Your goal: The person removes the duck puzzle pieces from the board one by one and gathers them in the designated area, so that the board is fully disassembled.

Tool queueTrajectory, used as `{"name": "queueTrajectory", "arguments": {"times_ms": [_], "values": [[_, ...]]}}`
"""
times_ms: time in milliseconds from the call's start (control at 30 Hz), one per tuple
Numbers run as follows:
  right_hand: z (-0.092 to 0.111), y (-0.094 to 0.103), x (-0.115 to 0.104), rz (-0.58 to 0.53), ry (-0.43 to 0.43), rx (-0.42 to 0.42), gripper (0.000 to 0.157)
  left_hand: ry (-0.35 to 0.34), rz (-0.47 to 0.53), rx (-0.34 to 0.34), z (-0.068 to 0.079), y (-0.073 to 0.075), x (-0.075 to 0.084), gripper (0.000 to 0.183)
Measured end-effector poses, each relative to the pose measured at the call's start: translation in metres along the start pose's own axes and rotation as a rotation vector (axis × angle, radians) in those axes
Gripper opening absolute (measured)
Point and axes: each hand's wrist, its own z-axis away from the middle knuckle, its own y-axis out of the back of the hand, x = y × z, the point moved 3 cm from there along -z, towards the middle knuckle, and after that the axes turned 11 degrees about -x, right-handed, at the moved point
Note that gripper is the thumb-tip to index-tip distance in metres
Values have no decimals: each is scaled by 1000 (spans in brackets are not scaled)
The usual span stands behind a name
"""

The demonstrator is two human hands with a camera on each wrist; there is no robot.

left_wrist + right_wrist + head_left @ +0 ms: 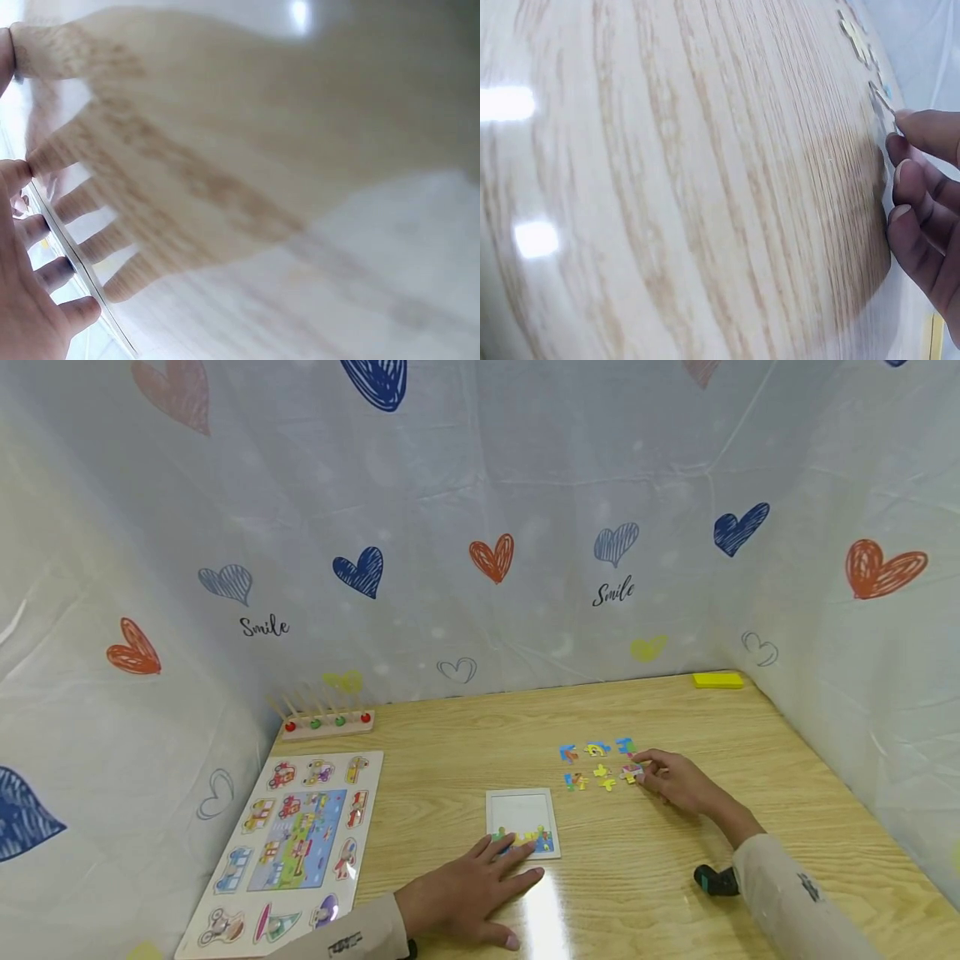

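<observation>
My right hand point(678, 783) pinches a jigsaw piece point(630, 772) between thumb and forefinger. In the right wrist view that piece point(883, 99) is tilted up off the table, seen edge-on. Several loose puzzle pieces point(597, 749) in blue and yellow lie just to the left of it. With fingers spread, my left hand point(468, 893) rests at the near edge of a white puzzle frame point(517, 793), fingertips on it. Fitted pieces point(543, 840) fill the frame's near end, partly hidden by those fingers. The left wrist view shows the fingers point(56, 274) over the frame's edge point(82, 270).
A large vehicle puzzle board point(367, 777) lies at the left. Behind it stands a wooden peg rack point(327, 724) with red and green beads. A yellow block point(717, 681) sits at the back right corner. Patterned sheets point(420, 635) hang around the wooden table point(450, 735).
</observation>
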Motion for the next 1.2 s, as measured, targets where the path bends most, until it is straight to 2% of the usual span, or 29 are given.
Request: {"name": "queueTrajectory", "arguments": {"times_ms": [467, 733, 933, 1200], "values": [[-2, 3, 2, 145, -1, 23, 29, 5, 0, -14, 0, 2, 0, 83], [-1, 4, -2, 151, -11, 21, 32, 8, -27, -16, -2, 1, -1, 84], [0, 5, -4, 194, -7, 14, 28, 12, -42, -21, -2, 1, -1, 84], [-1, 7, -3, 233, 5, 2, 29, 11, -22, -29, -2, 0, -2, 84]]}}
